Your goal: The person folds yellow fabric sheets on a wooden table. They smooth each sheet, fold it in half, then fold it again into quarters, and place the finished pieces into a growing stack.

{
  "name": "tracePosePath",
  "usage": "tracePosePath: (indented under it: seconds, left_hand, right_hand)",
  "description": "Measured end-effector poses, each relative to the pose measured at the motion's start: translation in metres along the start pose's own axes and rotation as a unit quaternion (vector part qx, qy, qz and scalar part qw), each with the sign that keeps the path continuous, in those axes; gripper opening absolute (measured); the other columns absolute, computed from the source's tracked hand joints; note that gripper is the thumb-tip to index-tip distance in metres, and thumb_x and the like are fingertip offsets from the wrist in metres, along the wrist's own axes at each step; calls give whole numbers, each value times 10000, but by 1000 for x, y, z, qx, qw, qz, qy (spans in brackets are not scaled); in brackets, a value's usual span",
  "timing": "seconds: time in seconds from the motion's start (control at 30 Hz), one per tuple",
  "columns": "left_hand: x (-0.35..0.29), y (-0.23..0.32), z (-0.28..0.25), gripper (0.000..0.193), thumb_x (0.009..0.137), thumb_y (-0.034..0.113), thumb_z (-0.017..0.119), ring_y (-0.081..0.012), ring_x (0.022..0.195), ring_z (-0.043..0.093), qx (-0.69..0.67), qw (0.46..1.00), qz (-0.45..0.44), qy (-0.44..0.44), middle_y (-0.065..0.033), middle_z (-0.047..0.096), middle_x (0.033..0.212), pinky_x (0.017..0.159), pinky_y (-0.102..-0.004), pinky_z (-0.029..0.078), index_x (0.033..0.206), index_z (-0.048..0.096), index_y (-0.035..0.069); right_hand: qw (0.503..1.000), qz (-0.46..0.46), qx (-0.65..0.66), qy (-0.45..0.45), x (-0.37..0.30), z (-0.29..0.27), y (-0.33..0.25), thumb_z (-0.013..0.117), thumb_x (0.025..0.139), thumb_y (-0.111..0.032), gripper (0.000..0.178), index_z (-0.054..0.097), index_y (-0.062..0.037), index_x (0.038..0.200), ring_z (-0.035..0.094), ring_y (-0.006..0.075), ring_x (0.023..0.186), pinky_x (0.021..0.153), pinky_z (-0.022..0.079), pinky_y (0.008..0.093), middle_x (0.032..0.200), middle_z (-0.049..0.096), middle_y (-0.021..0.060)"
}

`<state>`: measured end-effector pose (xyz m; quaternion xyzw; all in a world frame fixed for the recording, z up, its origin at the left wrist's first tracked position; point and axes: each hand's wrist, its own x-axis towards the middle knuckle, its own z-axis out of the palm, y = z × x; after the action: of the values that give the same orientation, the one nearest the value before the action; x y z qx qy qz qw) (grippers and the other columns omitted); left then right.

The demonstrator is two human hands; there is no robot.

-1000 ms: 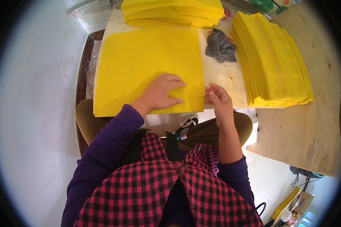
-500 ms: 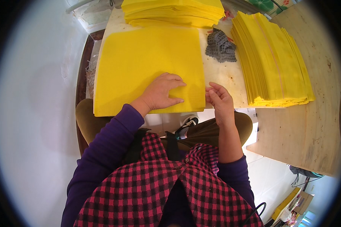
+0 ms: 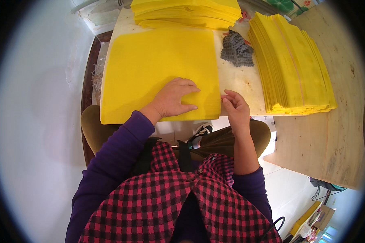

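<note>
A flat pile of yellow cloth-like sheets (image 3: 158, 56) lies in front of me, its near edge at the table's front. My left hand (image 3: 176, 97) rests on its near right part, palm down, with fingers and thumb spread apart. At the pile's right edge is my right hand (image 3: 236, 107), its fingers curled and the thumb drawn in against them. Its fingertips meet the edge of the sheets; whether a sheet corner is pinched there is too small to tell.
Behind the pile stands a thick stack of folded yellow sheets (image 3: 186, 14). Another tall yellow stack (image 3: 294, 65) with a pink line is at right. A crumpled grey mesh cloth (image 3: 237, 49) lies between them on the pale wooden table (image 3: 239, 79). A white wall (image 3: 40, 121) borders the left.
My right hand has shifted very slightly at the pile's edge, its fingers curling a little. The left hand stays in place on the sheets.
</note>
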<state>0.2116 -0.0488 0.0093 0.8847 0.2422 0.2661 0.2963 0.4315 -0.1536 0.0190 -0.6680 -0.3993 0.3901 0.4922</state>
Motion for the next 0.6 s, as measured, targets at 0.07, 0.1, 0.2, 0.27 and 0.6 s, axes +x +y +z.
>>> tracePosePath:
  seconds: [0.07,0.1,0.2,0.27,0.6]
  left_hand:
    - [0,0,0,478,688,293,769,-316,1052,539,-1,1000,3,1,-120,597,1124,947,-387,425,1089,647,62]
    - [0,-1,0,478,689,294,768,-316,1051,539,-1,1000,3,1,-121,597,1124,947,-387,425,1089,647,62]
    - [0,-1,0,479,691,296,767,-316,1049,540,2,1000,4,1,-121,597,1125,947,-389,424,1091,646,63]
    - [0,-2,1,480,691,297,767,-316,1048,541,3,1000,5,2,-122,597,1125,947,-390,424,1093,646,62]
    - [0,-2,1,482,690,299,765,-318,1046,543,1,1000,11,5,-127,601,1115,943,-393,426,1091,647,59]
  right_hand:
    - [1000,-3,9,-1,-1,0,-2,589,902,-55,310,553,33,1197,599,136,967,894,454,253,1042,651,100]
    - [1000,0,12,0,-2,0,-3,588,903,-58,311,552,33,1198,601,136,964,884,454,250,1042,652,100]
    - [1000,5,30,0,-2,2,-8,583,905,-69,313,552,32,1199,606,135,950,852,456,242,1038,655,98]
    - [999,7,45,-3,-3,2,-11,578,908,-77,311,552,28,1200,611,133,933,822,459,238,1035,658,96]
    - [994,84,64,-25,4,6,-21,596,885,-76,365,518,18,1229,594,112,674,605,482,237,843,644,68]
